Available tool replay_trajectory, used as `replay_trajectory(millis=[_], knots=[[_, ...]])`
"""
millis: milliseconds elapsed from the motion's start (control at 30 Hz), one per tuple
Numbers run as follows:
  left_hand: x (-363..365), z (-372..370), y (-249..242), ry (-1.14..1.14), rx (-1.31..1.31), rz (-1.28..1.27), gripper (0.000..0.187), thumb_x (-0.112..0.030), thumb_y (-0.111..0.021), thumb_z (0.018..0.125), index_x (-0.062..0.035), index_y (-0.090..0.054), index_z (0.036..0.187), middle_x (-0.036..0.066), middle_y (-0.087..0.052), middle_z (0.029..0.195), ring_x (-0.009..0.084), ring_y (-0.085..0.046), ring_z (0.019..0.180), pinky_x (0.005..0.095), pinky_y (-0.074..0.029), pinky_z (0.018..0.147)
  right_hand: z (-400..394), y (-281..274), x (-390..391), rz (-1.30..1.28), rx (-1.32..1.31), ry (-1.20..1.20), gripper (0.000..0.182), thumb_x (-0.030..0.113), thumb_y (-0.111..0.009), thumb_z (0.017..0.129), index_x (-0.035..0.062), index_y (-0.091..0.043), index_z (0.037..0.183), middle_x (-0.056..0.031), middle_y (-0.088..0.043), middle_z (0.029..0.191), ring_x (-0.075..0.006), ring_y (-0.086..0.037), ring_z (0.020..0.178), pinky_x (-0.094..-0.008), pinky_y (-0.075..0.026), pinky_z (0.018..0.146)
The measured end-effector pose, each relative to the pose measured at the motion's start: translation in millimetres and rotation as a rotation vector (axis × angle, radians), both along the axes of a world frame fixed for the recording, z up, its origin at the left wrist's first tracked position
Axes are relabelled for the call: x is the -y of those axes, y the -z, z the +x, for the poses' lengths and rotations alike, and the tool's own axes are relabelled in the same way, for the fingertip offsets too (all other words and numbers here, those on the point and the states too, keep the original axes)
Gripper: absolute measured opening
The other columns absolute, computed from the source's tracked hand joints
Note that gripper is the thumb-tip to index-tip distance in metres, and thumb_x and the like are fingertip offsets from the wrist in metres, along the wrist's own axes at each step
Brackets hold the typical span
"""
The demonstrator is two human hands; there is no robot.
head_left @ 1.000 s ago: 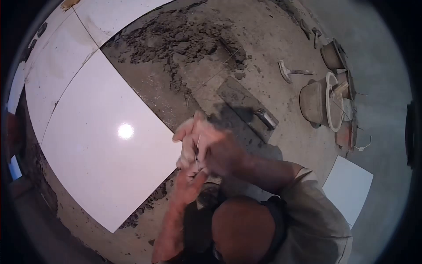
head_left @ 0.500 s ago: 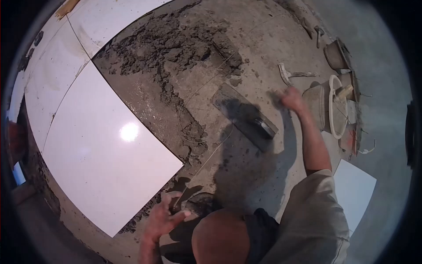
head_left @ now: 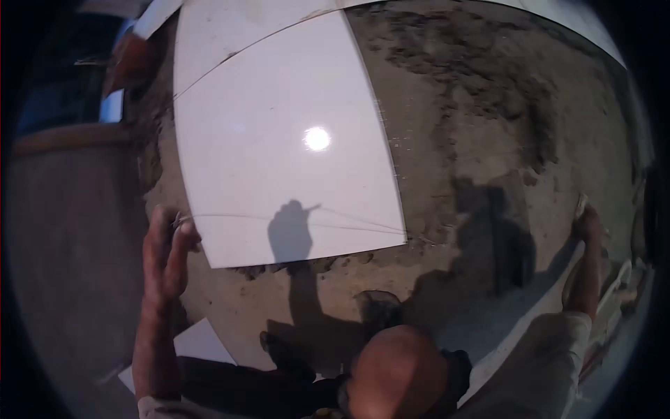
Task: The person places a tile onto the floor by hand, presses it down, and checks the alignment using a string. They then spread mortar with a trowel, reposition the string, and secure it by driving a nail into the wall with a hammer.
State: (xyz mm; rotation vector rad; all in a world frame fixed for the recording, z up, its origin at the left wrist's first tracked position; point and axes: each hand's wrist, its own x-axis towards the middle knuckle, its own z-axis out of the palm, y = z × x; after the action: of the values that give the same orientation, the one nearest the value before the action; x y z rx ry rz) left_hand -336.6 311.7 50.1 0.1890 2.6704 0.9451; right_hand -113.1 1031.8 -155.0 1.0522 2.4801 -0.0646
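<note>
My left hand is raised at the left edge of a large white tile, thumb and fingers pinched on a thin string. The string crosses above the tile to its near right corner. Out at the far right, my right hand is closed around a pale part of what looks like the hammer; blur and my fingers hide most of it. Between the tile and that hand, a flat float lies on the floor, largely in my shadow.
Wet mortar is heaped beyond and right of the tile. A bucket stands at the right edge. Another white tile piece lies at lower left. More laid tile adjoins at the top.
The view has swung left, shifting the tile rightward. My left hand has moved up and left, drawing the string across the tile. My right hand has come to the hammer.
</note>
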Motion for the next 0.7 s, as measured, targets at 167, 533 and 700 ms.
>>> replay_trajectory(millis=[167, 533, 700], knots=[[40.3, 19.3, -0.8, -0.081, -0.057, -0.173, 0.022, -0.024, -0.045, 0.096, -0.0019, -0.046, 0.094, 0.006, -0.051, 0.071, 0.0121, -0.049, 0.062, 0.0280, -0.042, 0.057, 17.1, 19.9, -20.9, -0.218, -0.048, -0.232, 0.048, 0.008, -0.057, 0.073, -0.0011, -0.050, 0.120, -0.0231, -0.057, 0.116, -0.0348, -0.054, 0.111, -0.0386, -0.041, 0.092], [126.9, 101.6, -6.0, -0.229, 0.219, 0.032, 0.034, -0.031, -0.053, 0.090, -0.0011, -0.049, 0.106, 0.005, -0.050, 0.083, 0.0115, -0.048, 0.075, 0.0257, -0.041, 0.068, -37.2, -42.5, 60.6, 0.172, -0.590, -0.369, 0.043, 0.018, -0.053, 0.085, 0.0021, -0.044, 0.123, -0.0260, -0.047, 0.124, -0.0368, -0.045, 0.118, -0.0424, -0.037, 0.096], [107.6, 99.6, 7.3, -0.275, 0.315, 0.037, 0.032, -0.035, -0.044, 0.095, -0.0038, -0.051, 0.089, -0.001, -0.040, 0.063, 0.0075, -0.038, 0.057, 0.0240, -0.031, 0.050, -6.2, -107.0, 209.4, -0.452, -0.842, -0.163, 0.029, 0.014, -0.055, 0.079, -0.0005, -0.048, 0.104, -0.0185, -0.057, 0.085, -0.0309, -0.056, 0.076, -0.0380, -0.044, 0.070]])
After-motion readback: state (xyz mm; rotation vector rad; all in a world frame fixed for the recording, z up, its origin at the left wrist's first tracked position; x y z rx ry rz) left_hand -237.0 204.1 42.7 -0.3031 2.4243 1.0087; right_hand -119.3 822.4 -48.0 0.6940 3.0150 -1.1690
